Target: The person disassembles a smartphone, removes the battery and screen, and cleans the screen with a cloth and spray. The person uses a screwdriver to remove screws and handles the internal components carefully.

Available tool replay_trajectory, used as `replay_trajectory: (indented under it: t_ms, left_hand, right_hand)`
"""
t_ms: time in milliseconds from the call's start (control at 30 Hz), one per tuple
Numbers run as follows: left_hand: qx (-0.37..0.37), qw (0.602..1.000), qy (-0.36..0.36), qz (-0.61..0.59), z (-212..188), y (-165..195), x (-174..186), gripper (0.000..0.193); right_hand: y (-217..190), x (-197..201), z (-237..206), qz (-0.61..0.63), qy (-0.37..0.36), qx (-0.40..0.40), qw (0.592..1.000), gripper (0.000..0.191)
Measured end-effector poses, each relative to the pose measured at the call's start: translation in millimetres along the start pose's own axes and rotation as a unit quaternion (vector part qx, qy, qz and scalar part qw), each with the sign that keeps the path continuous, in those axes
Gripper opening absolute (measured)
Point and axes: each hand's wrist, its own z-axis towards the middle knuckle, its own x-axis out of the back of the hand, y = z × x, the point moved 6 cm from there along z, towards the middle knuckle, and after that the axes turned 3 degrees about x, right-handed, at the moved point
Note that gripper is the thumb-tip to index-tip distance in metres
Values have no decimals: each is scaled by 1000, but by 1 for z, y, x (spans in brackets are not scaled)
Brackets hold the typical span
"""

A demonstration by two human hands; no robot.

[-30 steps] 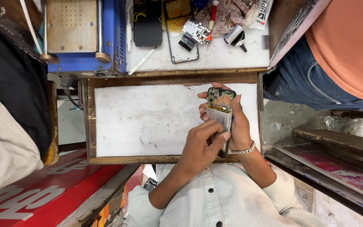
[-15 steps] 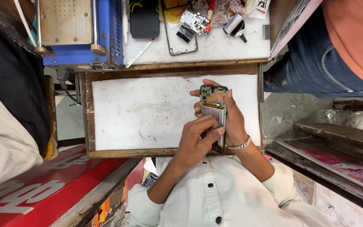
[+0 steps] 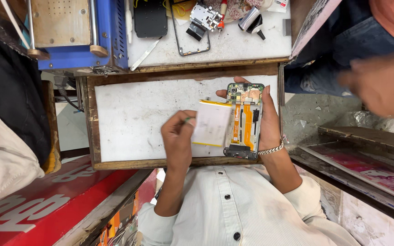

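Head view: white worktop (image 3: pixel 133 118) (wood-framed); fingers (image 3: pixel 185 122) pinching battery (image 3: pixel 211 123), opened phone (image 3: pixel 245 119) gripped.

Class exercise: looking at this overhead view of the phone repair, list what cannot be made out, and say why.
Head view only:
- Back of the opened phone: covered by the left hand.
- What the right hand pinches beside the white battery: too small.
- Another person's hand: motion-blurred.
- Blue machine: cut by top edge.
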Motion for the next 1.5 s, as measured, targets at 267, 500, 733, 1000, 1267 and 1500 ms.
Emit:
replay_trajectory:
  t_ms: [267, 500, 733, 1000, 1267, 1500]
  left_hand:
    - [4, 953, 194, 235, 4, 26, 42, 27]
    - [-125, 746, 77, 650, 2, 50, 18, 22]
    - [-263, 849, -6, 458, -26, 76, -58, 23]
    - [-390, 751, -69, 529, -14, 82, -88, 36]
    - [-418, 717, -97, 548, -2, 74, -84, 31]
    - [-429, 654, -240, 575, 17, 84, -84, 26]
  right_hand:
    - [-5, -10, -4, 82, -28, -4, 996, 70]
    - [-12, -27, -10, 85, -70, -3, 994, 73]
    - [-20, -46, -20, 19, -74, 51, 996, 80]
    - [-25, -58, -26, -45, -68, 66, 994, 83]
    - [-19, -56, -17, -54, -46, 60, 996, 75]
    - [1, -19, -14, -54, 23, -56, 997, 67]
